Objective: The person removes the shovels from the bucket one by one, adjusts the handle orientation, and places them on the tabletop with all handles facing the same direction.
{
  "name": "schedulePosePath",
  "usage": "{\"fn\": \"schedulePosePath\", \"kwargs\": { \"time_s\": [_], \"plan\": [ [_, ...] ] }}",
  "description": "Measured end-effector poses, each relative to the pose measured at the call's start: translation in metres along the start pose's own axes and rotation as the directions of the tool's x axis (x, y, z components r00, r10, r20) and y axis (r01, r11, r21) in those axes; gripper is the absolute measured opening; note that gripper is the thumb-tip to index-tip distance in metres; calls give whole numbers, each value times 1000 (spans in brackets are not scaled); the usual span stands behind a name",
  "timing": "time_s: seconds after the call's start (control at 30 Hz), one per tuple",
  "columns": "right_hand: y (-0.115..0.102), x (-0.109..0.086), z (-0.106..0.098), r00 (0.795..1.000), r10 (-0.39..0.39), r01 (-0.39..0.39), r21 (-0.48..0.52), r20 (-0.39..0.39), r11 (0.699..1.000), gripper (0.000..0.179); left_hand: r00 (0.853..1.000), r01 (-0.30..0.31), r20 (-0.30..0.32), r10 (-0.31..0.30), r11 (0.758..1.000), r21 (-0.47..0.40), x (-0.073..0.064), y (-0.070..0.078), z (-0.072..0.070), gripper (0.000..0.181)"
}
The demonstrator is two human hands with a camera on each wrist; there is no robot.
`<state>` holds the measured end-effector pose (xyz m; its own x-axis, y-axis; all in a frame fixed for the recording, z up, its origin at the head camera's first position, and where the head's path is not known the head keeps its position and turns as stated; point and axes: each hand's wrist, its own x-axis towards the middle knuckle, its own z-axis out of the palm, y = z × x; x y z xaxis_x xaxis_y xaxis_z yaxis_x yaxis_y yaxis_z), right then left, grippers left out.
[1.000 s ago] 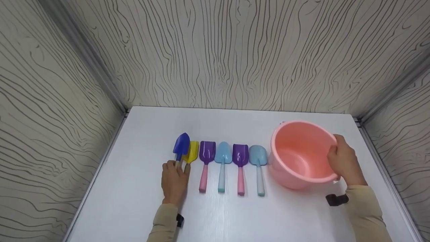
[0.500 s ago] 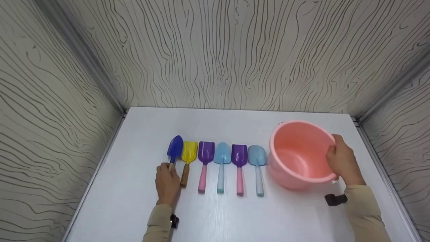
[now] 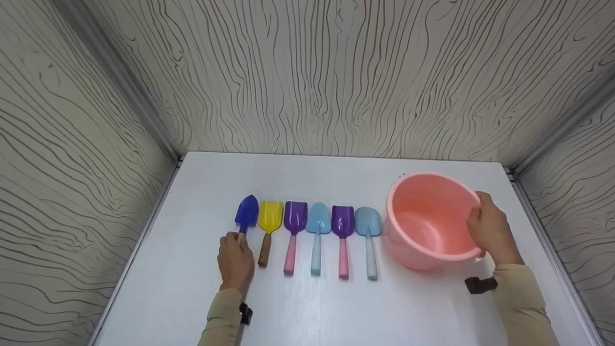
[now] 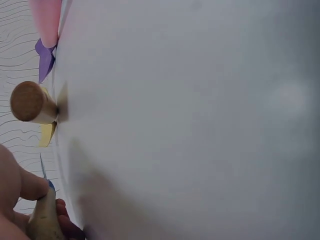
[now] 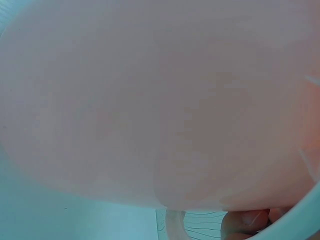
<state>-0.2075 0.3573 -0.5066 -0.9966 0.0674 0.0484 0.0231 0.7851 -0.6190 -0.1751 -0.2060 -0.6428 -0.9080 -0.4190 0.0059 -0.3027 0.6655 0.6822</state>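
Note:
My left hand (image 3: 235, 262) grips the pale wooden handle (image 4: 46, 217) of a blue toy trowel (image 3: 247, 210), at the left end of a row of toy shovels. Right of it lies a yellow shovel (image 3: 270, 216) with a brown wooden handle, its round butt end (image 4: 26, 101) facing the left wrist camera. My right hand (image 3: 495, 230) holds the right rim of a pink bucket (image 3: 408, 250), thumb inside. The bucket leans with its mouth toward the head camera. Its pink wall (image 5: 125, 110) fills most of the right wrist view, with only some fingers (image 5: 245, 222) showing below.
Between yellow shovel and bucket lie a purple shovel (image 3: 295, 216) with pink handle, a light blue trowel (image 3: 318, 218), another purple shovel (image 3: 343, 221) and a light blue shovel (image 3: 368, 222) close beside the bucket. Patterned walls (image 3: 312, 81) enclose the white table (image 3: 307, 312) at back and sides.
My left hand has moved left with the blue trowel, away from the yellow shovel, whose handle now shows. The right hand and bucket have stayed in place.

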Motion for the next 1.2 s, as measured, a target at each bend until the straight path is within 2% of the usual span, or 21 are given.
{"fn": "schedulePosePath", "kwargs": {
  "time_s": [0.4,0.73,1.2],
  "plan": [
    [-2,-1,0,1000,7,-7,8,5,1000,50,1000,8,25,-10,998,65,4,1,1,31],
    [-2,1,-1,1000,4,-4,-10,11,1000,51,999,-49,-4,50,995,89,4,-1,1,29],
    [0,2,-4,999,-10,10,-1,38,1000,50,997,-70,-10,72,988,134,3,0,-1,27]
  ]
}}
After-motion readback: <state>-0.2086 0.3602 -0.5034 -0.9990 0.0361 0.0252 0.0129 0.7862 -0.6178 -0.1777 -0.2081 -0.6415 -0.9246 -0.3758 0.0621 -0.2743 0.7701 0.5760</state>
